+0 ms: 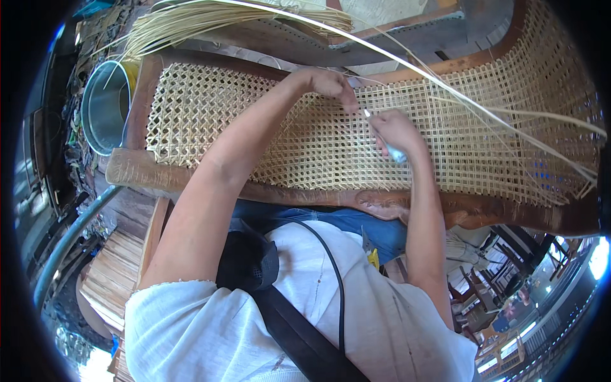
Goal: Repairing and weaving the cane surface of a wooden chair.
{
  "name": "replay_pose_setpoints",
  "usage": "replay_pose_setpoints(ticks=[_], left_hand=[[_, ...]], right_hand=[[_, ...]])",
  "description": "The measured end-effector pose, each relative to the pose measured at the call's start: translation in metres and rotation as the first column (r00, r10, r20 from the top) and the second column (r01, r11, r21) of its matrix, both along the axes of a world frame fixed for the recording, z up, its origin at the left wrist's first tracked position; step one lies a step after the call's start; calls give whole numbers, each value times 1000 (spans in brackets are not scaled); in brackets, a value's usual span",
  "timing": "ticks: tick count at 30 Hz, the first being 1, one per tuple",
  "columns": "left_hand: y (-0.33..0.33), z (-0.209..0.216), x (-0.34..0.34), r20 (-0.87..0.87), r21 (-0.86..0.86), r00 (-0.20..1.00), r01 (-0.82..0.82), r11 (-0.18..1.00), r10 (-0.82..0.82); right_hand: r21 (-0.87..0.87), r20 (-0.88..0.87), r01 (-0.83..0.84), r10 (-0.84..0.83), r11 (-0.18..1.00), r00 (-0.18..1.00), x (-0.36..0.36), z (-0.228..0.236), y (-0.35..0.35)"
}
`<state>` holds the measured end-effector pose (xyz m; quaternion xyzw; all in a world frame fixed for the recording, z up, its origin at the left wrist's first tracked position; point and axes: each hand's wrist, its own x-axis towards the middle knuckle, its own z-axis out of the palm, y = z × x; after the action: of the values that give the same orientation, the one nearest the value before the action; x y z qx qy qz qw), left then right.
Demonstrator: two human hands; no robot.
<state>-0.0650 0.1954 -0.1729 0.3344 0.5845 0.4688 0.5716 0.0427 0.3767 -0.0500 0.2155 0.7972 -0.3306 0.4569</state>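
A woven cane panel [305, 146] in a brown wooden frame [137, 167] lies across in front of me. Over its middle, near the far edge, my left hand [332, 86] is bent down with its fingers drawn together. Whatever those fingers pinch, if anything, is too small to make out. Just to the right, my right hand [397, 129] is closed round a small hand tool with a light-blue handle [396, 155]. A bright tip pokes out on the thumb side, close to my left fingertips. The weave is tightly crossed with diagonals at the left and a more open grid toward the right.
A bundle of loose cane strands [184, 30] lies beyond the frame at the far left. One long pale strand [407, 62] arches over the panel to the right. A bucket [105, 108] stands at the left, and another wooden frame piece [401, 39] lies behind.
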Motion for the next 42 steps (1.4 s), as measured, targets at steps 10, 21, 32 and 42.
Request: replay_pose_setpoints(ticks=[10,21,32,42], left_hand=[[-30,-27,-25,-243,-219,954,-229,949,174],[-30,-27,-29,-394,-288,915,-209,934,83],[-23,-30,-20,-490,-262,867,-50,964,-88],[-33,-11,-14,-579,-315,798,-30,948,-168]], right_hand=[[-254,76,297,-287,921,955,-8,-67,-50],[-210,283,246,-182,946,942,-38,-99,-60],[-218,326,433,-353,875,877,-35,-93,-61],[-67,39,-52,54,996,998,-21,-119,-60]])
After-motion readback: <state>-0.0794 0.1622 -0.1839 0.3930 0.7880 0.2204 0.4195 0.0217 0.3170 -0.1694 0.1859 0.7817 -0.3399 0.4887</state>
